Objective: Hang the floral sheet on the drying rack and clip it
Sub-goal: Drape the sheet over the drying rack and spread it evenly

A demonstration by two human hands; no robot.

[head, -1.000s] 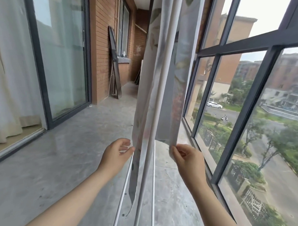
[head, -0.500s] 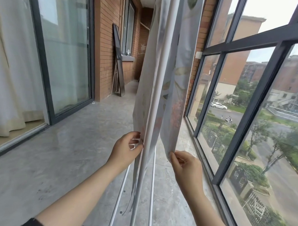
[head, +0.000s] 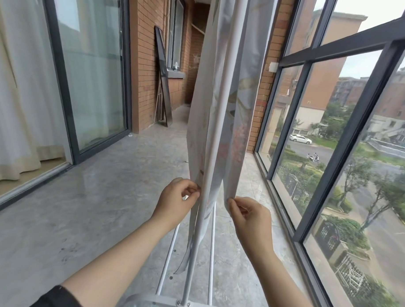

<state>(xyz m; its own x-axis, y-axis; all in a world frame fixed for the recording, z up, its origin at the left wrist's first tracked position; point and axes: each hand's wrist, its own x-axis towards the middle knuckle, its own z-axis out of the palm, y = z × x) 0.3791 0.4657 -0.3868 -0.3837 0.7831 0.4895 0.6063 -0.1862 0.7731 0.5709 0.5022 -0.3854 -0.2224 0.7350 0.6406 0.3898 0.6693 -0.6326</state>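
Pale floral sheet [head: 242, 97] draped over white rack [head: 214, 135]; left grip [head: 174, 203] and right grip [head: 252, 219] pinch its edges.

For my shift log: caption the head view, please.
Left hand and right hand pinch hanging edges of the floral sheet, either side of the drying rack.

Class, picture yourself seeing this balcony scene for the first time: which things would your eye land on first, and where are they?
The floral sheet hangs in the centre, draped over the white drying rack. Just below, the left hand and the right hand each pinch an edge of it, one on either side of the rack. On the right, the dark-framed window overlooks a street.
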